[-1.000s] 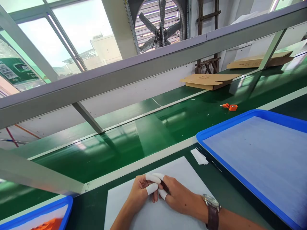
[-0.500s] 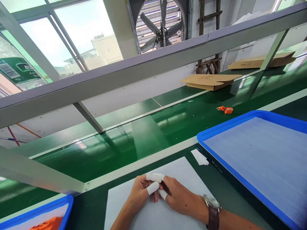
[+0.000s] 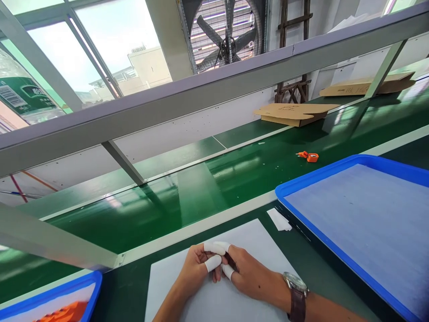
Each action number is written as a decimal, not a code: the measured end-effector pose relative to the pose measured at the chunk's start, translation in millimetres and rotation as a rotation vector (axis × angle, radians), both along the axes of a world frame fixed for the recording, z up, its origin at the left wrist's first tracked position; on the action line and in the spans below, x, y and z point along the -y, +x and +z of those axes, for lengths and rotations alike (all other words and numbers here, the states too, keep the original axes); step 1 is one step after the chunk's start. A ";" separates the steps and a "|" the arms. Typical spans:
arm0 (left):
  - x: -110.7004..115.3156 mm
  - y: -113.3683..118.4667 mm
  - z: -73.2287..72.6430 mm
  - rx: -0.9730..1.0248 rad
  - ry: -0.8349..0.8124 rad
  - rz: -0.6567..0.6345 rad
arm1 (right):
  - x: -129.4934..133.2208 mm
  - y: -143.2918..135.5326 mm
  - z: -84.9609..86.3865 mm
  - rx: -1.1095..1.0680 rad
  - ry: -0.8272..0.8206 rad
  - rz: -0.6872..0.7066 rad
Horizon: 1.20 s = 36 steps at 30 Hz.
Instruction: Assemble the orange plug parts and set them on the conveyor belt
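My left hand (image 3: 196, 270) and my right hand (image 3: 250, 273) meet over a white sheet (image 3: 181, 290) on the dark green worktop. White finger cots cover the thumb and index finger of each. The fingers are curled and the fingertips touch those of the other hand. Whatever may lie between them is hidden; no object shows there. A watch (image 3: 295, 286) with a brown strap is on my right wrist. Beyond the hands, orange pieces (image 3: 307, 156), one with metal pins like a plug, lie on a green conveyor belt (image 3: 161, 201).
To the right stands a blue tray (image 3: 284, 190) lined with pale sheet. Another blue tray (image 3: 97, 286) at lower left holds orange pieces (image 3: 63, 313). Small white paper slips (image 3: 279, 220) lie by the right tray. A metal post (image 3: 60, 246) and flattened cardboard boxes (image 3: 295, 114) border the belt.
The orange pieces on the belt have shifted a little to the left, along with the specks on its surface. Both hands have stayed nearly still, fingertips together.
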<state>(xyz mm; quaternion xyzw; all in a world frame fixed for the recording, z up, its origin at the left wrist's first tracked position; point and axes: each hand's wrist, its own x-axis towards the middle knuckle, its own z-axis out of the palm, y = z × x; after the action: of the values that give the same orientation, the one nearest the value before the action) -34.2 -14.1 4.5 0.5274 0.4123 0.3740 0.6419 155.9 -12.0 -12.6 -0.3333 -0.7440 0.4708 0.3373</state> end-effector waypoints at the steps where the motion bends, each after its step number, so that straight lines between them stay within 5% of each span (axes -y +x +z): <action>1: -0.4 -0.3 0.3 0.017 -0.002 -0.002 | -0.1 -0.1 -0.6 0.015 -0.003 -0.008; 12: -6.4 -7.2 -3.4 0.251 -0.159 0.164 | -0.6 -3.4 4.9 -0.015 -0.008 0.036; 24: -7.4 -9.3 -5.9 0.296 -0.141 0.079 | -4.8 -3.2 11.5 -0.101 -0.253 0.087; 36: -7.5 -7.2 -3.7 0.233 -0.123 0.115 | -8.2 -2.7 6.3 -0.138 -0.266 0.085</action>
<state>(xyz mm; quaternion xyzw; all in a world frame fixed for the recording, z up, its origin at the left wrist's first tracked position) -41.4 -6.5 0.8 0.4155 0.3869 0.4429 0.6939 153.2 -3.9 -6.4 -0.3100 -0.6635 0.6010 0.3202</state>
